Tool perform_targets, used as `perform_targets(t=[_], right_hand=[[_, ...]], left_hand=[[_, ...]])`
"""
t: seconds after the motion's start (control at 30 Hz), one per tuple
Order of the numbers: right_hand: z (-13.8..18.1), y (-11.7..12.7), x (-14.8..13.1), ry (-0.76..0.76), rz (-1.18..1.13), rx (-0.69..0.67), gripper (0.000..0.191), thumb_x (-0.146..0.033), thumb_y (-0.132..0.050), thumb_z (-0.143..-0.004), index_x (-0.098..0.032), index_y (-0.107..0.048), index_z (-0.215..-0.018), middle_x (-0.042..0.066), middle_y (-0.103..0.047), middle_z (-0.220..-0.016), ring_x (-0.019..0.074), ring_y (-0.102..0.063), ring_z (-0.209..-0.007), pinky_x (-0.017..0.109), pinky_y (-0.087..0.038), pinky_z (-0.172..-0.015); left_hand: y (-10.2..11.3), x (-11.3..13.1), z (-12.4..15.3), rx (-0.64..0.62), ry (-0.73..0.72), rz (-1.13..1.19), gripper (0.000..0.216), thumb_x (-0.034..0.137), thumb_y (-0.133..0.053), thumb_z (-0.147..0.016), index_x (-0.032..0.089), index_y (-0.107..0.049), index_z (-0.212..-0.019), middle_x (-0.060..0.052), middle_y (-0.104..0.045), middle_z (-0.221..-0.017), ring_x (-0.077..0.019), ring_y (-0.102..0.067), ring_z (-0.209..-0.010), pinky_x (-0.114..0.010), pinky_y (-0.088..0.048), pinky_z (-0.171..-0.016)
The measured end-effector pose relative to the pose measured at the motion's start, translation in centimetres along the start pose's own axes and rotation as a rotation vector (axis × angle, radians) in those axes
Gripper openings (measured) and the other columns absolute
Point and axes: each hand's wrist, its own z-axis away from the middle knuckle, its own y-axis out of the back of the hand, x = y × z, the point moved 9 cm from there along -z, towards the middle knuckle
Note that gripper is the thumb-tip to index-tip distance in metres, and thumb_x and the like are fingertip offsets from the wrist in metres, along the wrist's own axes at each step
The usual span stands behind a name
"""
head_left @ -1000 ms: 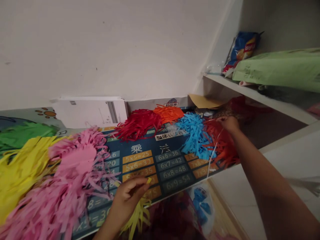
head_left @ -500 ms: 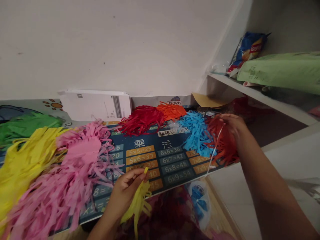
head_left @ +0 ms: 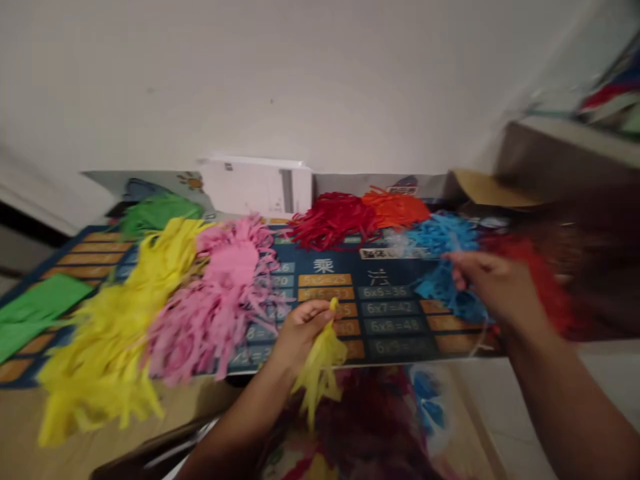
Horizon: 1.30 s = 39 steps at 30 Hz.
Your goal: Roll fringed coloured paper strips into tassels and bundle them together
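My left hand (head_left: pixel 303 333) is closed in a pinch on the top loop of a small yellow paper tassel (head_left: pixel 323 370), whose strips hang down past the mat's front edge. Over the blue fringed paper (head_left: pixel 440 233), my right hand (head_left: pixel 493 287) is closed, its fingers pinched on a thin white string (head_left: pixel 483 337) that trails below it, blurred. Dark red fringed paper (head_left: pixel 540 280) lies just right of that hand. Pink fringed paper (head_left: pixel 233 267) and a long yellow fringed bundle (head_left: pixel 115 327) are spread out left of my left hand.
A times-table mat (head_left: pixel 325 280) covers the table. Along the back sit green (head_left: pixel 160 213), crimson (head_left: pixel 333 220) and orange (head_left: pixel 395 207) fringes. A white labelled packet (head_left: pixel 255 187) leans on the wall. Folded green paper (head_left: pixel 45 307) lies left; a shelf (head_left: pixel 565 140) stands right.
The view has swung left, showing more of the mat's left side. My right hand has moved from the dark red fringe to over the blue one, nearer me. My left hand keeps the yellow tassel.
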Motion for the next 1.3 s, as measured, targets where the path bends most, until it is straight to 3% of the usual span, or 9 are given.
perform_targets(t=[0.07, 0.13, 0.3, 0.7, 0.87, 0.97, 1.07, 1.13, 1.3], right_hand=[[4.7, -6.5, -2.0, 0.081, 0.126, -0.271, 0.034, -0.049, -0.060, -0.084, -0.020, -0.078, -0.083, 0.004, -0.069, -0.064, 0.0191, -0.063, -0.058, 0.029, -0.044, -0.052], [8.6, -11.3, -4.0, 0.190, 0.133, -0.423, 0.039, -0.051, -0.053, -0.088, -0.021, -0.076, -0.075, 0.004, -0.071, -0.069, 0.0209, -0.065, -0.064, 0.030, -0.045, -0.057], [12.1, -16.7, -6.3, 0.309, 0.086, -0.552, 0.046, -0.042, -0.046, -0.095, -0.020, -0.063, -0.058, 0.000, -0.060, -0.055, 0.0145, -0.056, -0.054, 0.026, -0.036, -0.054], [13.6, -18.2, -6.3, 0.302, 0.094, -0.681, 0.042, -0.042, -0.046, -0.098, -0.021, -0.074, -0.076, 0.001, -0.070, -0.071, 0.0157, -0.062, -0.064, 0.027, -0.037, -0.059], [13.3, -18.5, -6.3, 0.340, 0.145, -0.700, 0.046, -0.045, -0.040, -0.100, -0.021, -0.069, -0.072, 0.003, -0.069, -0.072, 0.0178, -0.062, -0.068, 0.028, -0.038, -0.063], [13.2, -18.8, -5.6, 0.281, 0.170, -0.763, 0.032, -0.048, -0.051, -0.094, -0.021, -0.068, -0.094, 0.004, -0.070, -0.080, 0.0195, -0.063, -0.072, 0.029, -0.041, -0.064], [13.5, -18.9, -5.5, 0.236, 0.075, -0.799, 0.040, -0.048, -0.056, -0.092, -0.021, -0.059, -0.122, 0.006, -0.072, -0.099, 0.0208, -0.067, -0.083, 0.029, -0.046, -0.069], [13.8, -18.8, -5.8, 0.273, 0.029, -0.775, 0.033, -0.045, -0.047, -0.096, -0.021, -0.062, -0.114, 0.007, -0.072, -0.102, 0.0208, -0.067, -0.087, 0.030, -0.046, -0.073], [13.3, -17.7, -5.2, 0.305, 0.064, -0.660, 0.031, -0.041, -0.044, -0.097, -0.022, -0.065, -0.084, 0.002, -0.069, -0.073, 0.0181, -0.063, -0.066, 0.029, -0.043, -0.063]], left_hand=[[-0.2, -0.3, -0.3, 0.010, 0.016, 0.081, 0.056, 0.045, -0.097, -0.039, 0.015, -0.065, -0.074, 0.002, -0.070, -0.063, -0.0100, -0.062, -0.049, -0.019, -0.046, -0.048], [-0.1, -0.5, -0.3, 0.020, 0.020, 0.122, 0.054, 0.042, -0.097, -0.040, 0.015, -0.063, -0.074, 0.001, -0.071, -0.065, -0.0104, -0.063, -0.050, -0.018, -0.047, -0.049], [0.9, -0.1, 0.4, 0.021, -0.034, 0.146, 0.047, 0.038, -0.097, -0.047, 0.015, -0.066, -0.074, 0.000, -0.073, -0.065, -0.0096, -0.063, -0.052, -0.018, -0.047, -0.051], [1.8, 0.2, 0.5, 0.002, -0.106, 0.108, 0.042, 0.041, -0.093, -0.055, 0.016, -0.067, -0.077, 0.001, -0.070, -0.064, -0.0092, -0.060, -0.054, -0.020, -0.045, -0.056], [1.5, 0.9, 1.0, -0.040, -0.221, -0.114, 0.034, 0.042, -0.086, -0.068, 0.016, -0.069, -0.082, 0.000, -0.069, -0.069, -0.0112, -0.061, -0.063, -0.022, -0.045, -0.064], [1.1, 2.2, 1.9, -0.036, -0.390, -0.382, 0.020, 0.033, -0.078, -0.076, 0.017, -0.071, -0.085, -0.001, -0.068, -0.076, -0.0131, -0.062, -0.071, -0.024, -0.046, -0.069], [0.6, 2.8, 2.7, -0.001, -0.499, -0.614, 0.014, 0.024, -0.074, -0.077, 0.019, -0.067, -0.088, -0.002, -0.068, -0.082, -0.0150, -0.063, -0.076, -0.025, -0.047, -0.071], [0.4, 2.9, 3.1, 0.025, -0.520, -0.709, 0.014, 0.023, -0.074, -0.077, 0.020, -0.063, -0.086, -0.001, -0.067, -0.082, -0.0152, -0.063, -0.076, -0.026, -0.047, -0.071], [-0.5, 2.6, 3.3, 0.011, -0.548, -0.747, 0.018, 0.027, -0.077, -0.077, 0.020, -0.061, -0.083, -0.001, -0.067, -0.081, -0.0155, -0.064, -0.075, -0.026, -0.049, -0.070]])
